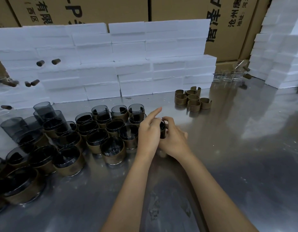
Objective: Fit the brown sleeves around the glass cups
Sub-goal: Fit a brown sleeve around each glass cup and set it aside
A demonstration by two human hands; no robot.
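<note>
A dark glass cup [162, 127] stands on the steel table [237, 148] between my two hands, mostly hidden by them. My left hand [149, 133] wraps its left side with the index finger stretched upward. My right hand [174, 138] grips its right side, fingers curled over the rim. Whether a sleeve sits on this cup is hidden. Several loose brown sleeves [192, 99] stand in a cluster farther back on the right. Many sleeved dark cups [113, 146] crowd the table to the left of my hands.
Bare dark glass cups [44, 111] stand at the far left. Clear glasses [228, 76] sit at the back right. White foam blocks [128, 64] form a wall behind, with cardboard boxes [178, 7] above and more foam [282, 47] at right.
</note>
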